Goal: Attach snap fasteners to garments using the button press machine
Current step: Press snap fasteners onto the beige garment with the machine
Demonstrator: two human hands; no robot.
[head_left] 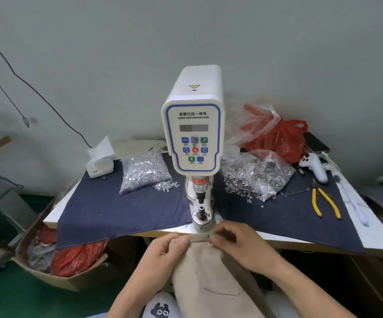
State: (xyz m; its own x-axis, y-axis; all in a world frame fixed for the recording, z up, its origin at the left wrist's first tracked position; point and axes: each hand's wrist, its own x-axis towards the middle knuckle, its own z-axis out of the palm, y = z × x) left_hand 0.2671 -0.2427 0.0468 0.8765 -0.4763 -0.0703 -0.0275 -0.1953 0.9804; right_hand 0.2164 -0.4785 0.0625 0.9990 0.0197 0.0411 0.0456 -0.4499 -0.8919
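A white servo button machine [194,134] stands at the middle of the table, its metal die post [201,213] at the front edge. A beige garment [206,278] hangs below the table edge, in front of the die. My left hand [165,252] pinches the left end of its top band. My right hand [238,241] pinches the right end of that band, just below the die base. Two clear bags of metal snap parts flank the machine: the left bag [143,173] and the right bag [258,177], each with loose pieces spilled beside it.
A dark blue cloth [117,207] covers the table. Yellow-handled pliers [325,203] and a white controller-shaped device [315,166] lie at right, red plastic bags [277,136] behind. A white box [99,165] sits at left. A cardboard box [48,265] with bags stands on the floor, left.
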